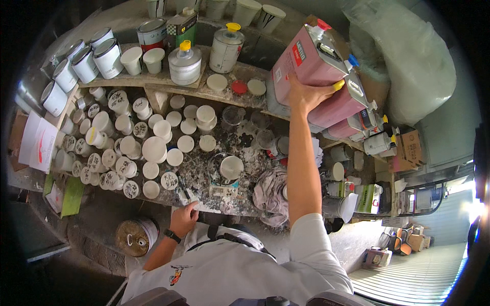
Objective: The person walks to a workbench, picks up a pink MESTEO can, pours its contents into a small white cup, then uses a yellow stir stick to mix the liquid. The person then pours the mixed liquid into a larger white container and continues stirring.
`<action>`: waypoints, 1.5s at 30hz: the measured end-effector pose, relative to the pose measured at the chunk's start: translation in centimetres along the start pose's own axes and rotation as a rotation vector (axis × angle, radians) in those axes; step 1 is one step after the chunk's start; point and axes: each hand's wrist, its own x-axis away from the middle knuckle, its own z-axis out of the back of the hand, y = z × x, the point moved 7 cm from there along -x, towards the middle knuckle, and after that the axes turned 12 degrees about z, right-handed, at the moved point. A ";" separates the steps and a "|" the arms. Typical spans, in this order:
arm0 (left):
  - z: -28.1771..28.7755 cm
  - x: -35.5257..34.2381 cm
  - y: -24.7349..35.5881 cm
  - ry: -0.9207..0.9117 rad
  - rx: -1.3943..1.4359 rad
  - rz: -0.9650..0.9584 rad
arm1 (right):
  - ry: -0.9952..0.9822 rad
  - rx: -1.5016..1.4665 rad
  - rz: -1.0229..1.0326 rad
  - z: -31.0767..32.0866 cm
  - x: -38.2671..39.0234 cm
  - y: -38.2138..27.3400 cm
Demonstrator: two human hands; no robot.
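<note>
My right hand [309, 94] is raised to the upper shelf, gripping a large pink rectangular metal can [301, 56] with a red spout cap. A small yellow piece [337, 85] shows at its fingertips. A second pink can [342, 107] with a blue cap stands beside it, just right of the hand. My left hand [184, 218] is low at the bench's front edge [214, 206], fingers curled by some small pale strips [188, 195]; I cannot make out whether it holds one. The cluttered bench top is stained with paint.
Lidded paper cups [122, 143] crowd the bench's left and middle. A crumpled rag [270, 199] lies right of centre. Tins [107, 58] and capped containers [185, 66] line the shelf. A plastic bag [403, 61] hangs at right. A round drum [137, 235] stands below the bench at left.
</note>
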 end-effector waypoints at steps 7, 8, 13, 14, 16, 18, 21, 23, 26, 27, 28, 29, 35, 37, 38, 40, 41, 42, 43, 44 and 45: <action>5.2 -0.9 6.3 0.121 -0.026 -0.208 | 0.026 -0.192 0.095 4.4 1.2 -1.1; 6.0 -1.2 7.2 0.122 -0.019 -0.221 | 0.012 -0.181 0.082 5.0 1.5 -0.9; 9.9 -3.9 14.8 0.099 -0.034 -0.397 | -0.015 -0.236 0.134 8.0 1.6 -0.9; 10.9 -4.6 16.9 0.118 -0.054 -0.416 | -0.018 -0.253 0.142 8.8 1.5 -1.0; 13.8 -5.7 21.8 0.157 -0.010 -0.539 | -0.039 -0.421 0.066 10.8 1.5 -0.6; 17.3 -6.1 27.5 0.289 -0.104 -0.752 | -0.109 -0.350 0.049 13.7 2.1 -0.7; 22.0 -5.6 36.6 0.447 -0.167 -1.120 | -0.219 -0.416 0.018 18.1 3.2 -0.7; 22.9 -5.8 42.5 0.425 -0.179 -1.323 | -0.299 -0.377 0.059 21.0 3.8 -1.0; 19.8 -5.1 48.2 0.274 -0.282 -1.708 | -0.367 -0.414 -0.021 25.7 6.3 -1.7; 17.9 -5.0 48.7 0.175 -0.362 -1.751 | -0.372 -0.477 -0.112 27.0 7.8 -1.7; 16.0 -5.1 48.7 0.064 -0.448 -1.785 | -0.425 -0.376 -0.046 28.6 8.6 -2.5; 14.2 -5.1 48.4 -0.044 -0.532 -1.821 | -0.466 -0.368 -0.094 30.0 9.8 -2.8; 8.1 -2.2 44.6 -0.177 -0.471 -1.928 | -0.424 -0.279 -0.250 35.9 17.4 -4.0; 7.1 -1.6 43.5 -0.190 -0.581 -1.822 | -0.455 -0.187 -0.241 37.1 19.5 -4.5; 7.4 -1.2 43.4 -0.206 -0.520 -1.788 | -0.449 -0.156 -0.253 37.7 20.4 -4.6; 7.7 -0.7 42.8 -0.166 -0.556 -1.633 | -0.454 -0.106 -0.246 38.4 21.8 -4.9; 7.8 -0.7 42.6 -0.142 -0.616 -1.541 | -0.457 -0.061 -0.265 38.6 22.5 -5.0; 8.0 -0.8 42.5 -0.241 -0.577 -1.461 | -0.457 -0.041 -0.276 38.7 23.0 -5.1; 8.2 -0.6 42.4 -0.288 -0.599 -1.439 | -0.460 -0.022 -0.286 38.7 23.5 -5.4; 8.6 -0.5 42.3 -0.315 -0.610 -1.422 | -0.481 -0.016 -0.293 38.6 23.8 -5.7; 8.9 -0.5 42.3 -0.340 -0.621 -1.405 | -0.530 0.058 -0.235 38.2 24.0 -6.2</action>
